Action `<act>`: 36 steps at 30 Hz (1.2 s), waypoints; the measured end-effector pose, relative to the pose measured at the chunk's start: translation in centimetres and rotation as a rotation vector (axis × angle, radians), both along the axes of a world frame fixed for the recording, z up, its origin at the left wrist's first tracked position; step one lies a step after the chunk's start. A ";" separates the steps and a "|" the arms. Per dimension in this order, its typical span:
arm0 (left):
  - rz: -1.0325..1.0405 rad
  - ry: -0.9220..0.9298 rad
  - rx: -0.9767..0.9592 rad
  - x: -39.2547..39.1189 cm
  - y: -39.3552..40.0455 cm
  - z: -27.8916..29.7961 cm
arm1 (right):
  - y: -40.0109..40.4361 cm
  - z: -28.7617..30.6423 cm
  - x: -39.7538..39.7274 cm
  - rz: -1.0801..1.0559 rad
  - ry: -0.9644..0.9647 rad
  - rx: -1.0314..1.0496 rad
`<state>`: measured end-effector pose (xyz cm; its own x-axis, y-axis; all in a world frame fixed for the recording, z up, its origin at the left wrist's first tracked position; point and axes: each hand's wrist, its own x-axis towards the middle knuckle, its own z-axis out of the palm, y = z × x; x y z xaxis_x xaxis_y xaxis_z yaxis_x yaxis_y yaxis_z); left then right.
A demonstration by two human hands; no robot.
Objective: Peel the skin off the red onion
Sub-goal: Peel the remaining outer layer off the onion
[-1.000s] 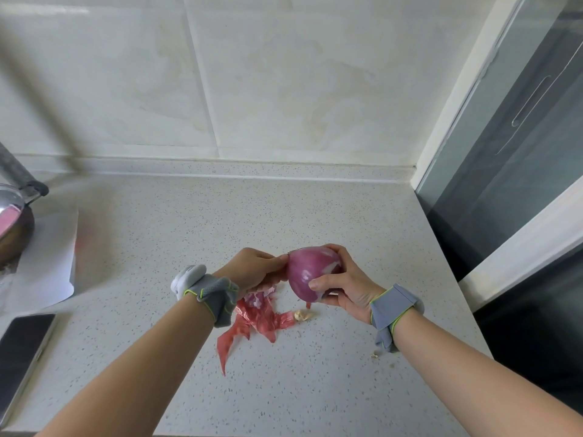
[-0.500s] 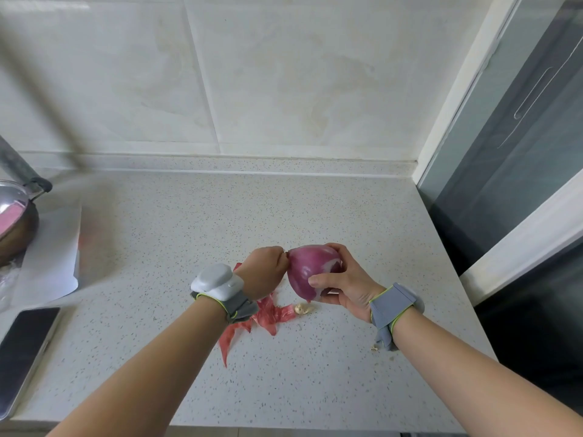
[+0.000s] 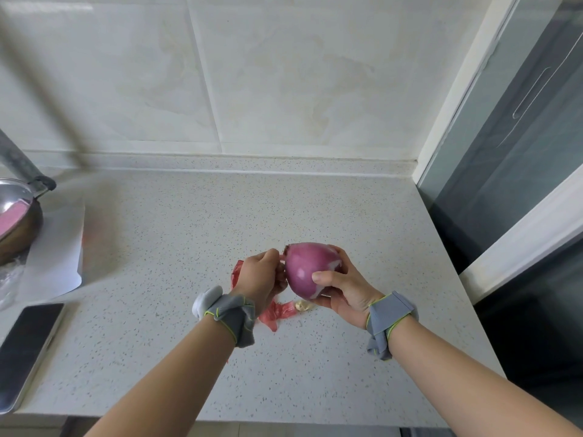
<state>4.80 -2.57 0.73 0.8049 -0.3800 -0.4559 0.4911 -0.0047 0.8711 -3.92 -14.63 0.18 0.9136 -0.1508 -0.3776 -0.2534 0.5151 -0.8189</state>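
Holding onion above counter: right hand wrapped around it, thumb on front. Left hand curled shut, fingertips pinching at the onion's left side. Peel scraps lie on counter beneath. Pan far left, pink inside; contents unclear.

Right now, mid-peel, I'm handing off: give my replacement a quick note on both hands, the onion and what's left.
Right hand: cradles the red onion above the countertop.
Left hand: fingers pinched at the onion's left side, near its tip.
Done: most of the visible face is smooth; loose skin pieces lie on the counter under the hands.
Left: strip whatever skin remains; the far side is hidden.
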 end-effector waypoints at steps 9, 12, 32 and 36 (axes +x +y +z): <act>-0.400 -0.620 0.856 2.9 2.7 -4.2 | 0.7 0.7 0.0 -0.176 0.101 0.623; -0.489 -0.755 1.035 3.6 3.5 -4.3 | 0.5 0.8 0.3 -0.236 0.127 0.650; -0.554 -0.244 0.034 -1.8 0.1 6.0 | -1.0 2.5 -1.1 -0.073 -0.006 0.351; -0.465 -0.178 -0.012 -1.8 -0.6 5.7 | -1.2 2.9 -1.1 -0.013 -0.015 0.303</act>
<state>2.95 -3.22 6.47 0.6139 -0.7214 -0.3204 0.2832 -0.1776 0.9425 -4.98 -15.85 3.10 0.9182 -0.0447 -0.3936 -0.2345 0.7396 -0.6309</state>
